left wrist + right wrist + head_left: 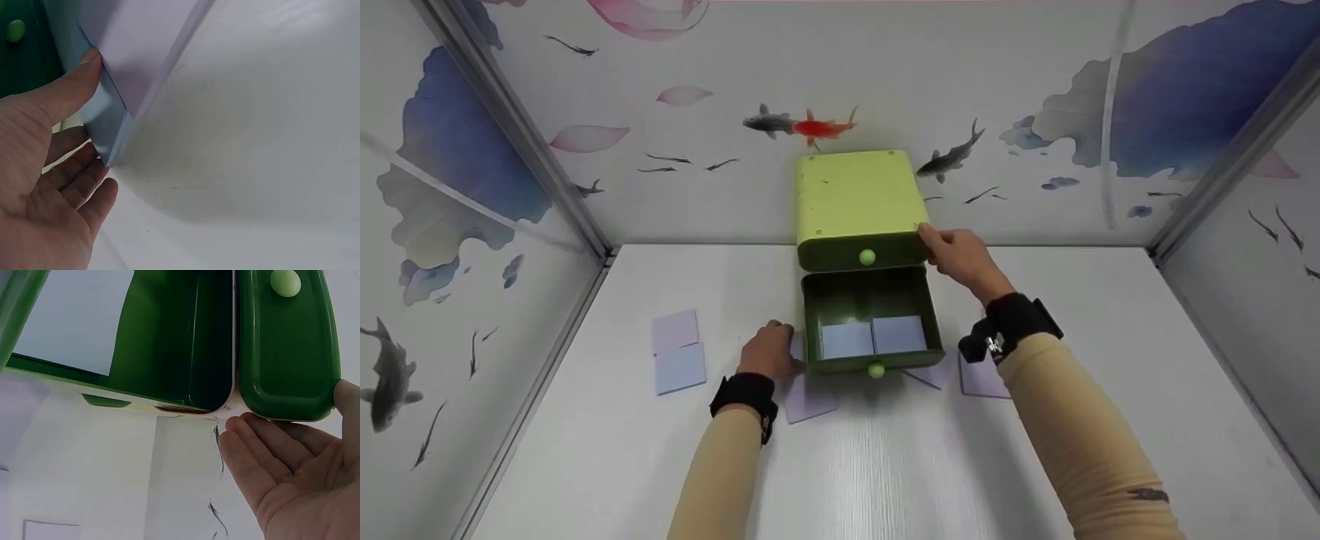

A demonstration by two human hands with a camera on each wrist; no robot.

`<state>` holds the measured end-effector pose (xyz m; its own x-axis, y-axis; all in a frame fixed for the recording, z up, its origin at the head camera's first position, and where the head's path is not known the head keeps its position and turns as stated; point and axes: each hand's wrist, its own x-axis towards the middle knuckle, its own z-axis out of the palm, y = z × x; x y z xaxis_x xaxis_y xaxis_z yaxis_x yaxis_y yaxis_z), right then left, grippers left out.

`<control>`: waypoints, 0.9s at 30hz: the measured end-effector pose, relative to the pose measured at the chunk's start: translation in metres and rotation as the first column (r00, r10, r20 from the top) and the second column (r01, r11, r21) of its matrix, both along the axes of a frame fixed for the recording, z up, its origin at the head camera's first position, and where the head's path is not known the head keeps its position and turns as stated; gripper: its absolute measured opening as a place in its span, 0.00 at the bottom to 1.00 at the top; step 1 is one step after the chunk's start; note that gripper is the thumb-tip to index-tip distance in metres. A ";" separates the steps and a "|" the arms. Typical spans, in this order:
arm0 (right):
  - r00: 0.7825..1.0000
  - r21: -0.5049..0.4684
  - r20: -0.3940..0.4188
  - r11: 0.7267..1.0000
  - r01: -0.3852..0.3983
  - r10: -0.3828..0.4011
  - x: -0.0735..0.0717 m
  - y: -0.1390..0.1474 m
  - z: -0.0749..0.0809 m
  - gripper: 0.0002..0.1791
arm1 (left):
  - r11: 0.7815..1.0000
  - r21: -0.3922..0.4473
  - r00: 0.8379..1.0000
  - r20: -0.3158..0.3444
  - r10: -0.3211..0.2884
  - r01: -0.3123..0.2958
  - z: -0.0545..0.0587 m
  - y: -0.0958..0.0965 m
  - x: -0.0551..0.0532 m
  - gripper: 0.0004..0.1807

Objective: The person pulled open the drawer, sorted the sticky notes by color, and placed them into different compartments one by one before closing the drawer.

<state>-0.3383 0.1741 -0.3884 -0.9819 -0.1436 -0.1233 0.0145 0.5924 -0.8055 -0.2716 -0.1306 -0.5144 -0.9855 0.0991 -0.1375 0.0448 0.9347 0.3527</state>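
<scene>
A small green two-drawer box (859, 195) stands against the back wall, its lower drawer (851, 300) pulled out. Inside lie two light blue pads (847, 341), like sticky notes, side by side. Left of the drawer, my left hand (767, 351) pinches a blue pad (107, 121) between thumb and fingers. A purple pad (808, 401) adjoins it on the near side. At the box's upper right front corner, my right hand (962, 259) grips the edge, thumb on the corner and fingers along the side. The upper drawer (292, 349) is closed.
To the left, a purple pad (675, 330) and a blue pad (680, 367) lie edge to edge on the white table (840, 480). Another purple pad (982, 379) lies partly under my right wrist. One more pad (928, 375) pokes out below the drawer. Printed walls enclose three sides.
</scene>
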 end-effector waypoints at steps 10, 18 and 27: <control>0.998 -0.071 0.056 0.997 -0.007 0.011 0.000 0.000 0.002 0.38 | 0.997 -0.012 0.997 0.006 0.071 -0.071 0.005 -0.003 0.006 0.41; 0.997 -0.089 0.082 0.996 0.001 0.006 0.000 0.000 0.004 0.40 | 0.991 -0.020 0.991 0.017 0.135 -0.135 0.008 -0.008 0.005 0.38; 0.992 -0.133 0.125 0.991 0.013 0.004 -0.001 0.002 0.004 0.40 | 0.980 0.037 0.980 -0.042 0.197 -0.195 0.009 -0.018 -0.001 0.21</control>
<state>-0.3394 0.1756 -0.3845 -0.9607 -0.1627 -0.2250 0.1224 0.4792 -0.8691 -0.2722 -0.1489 -0.5051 -0.9914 -0.0928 -0.0925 -0.1215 0.9148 0.3851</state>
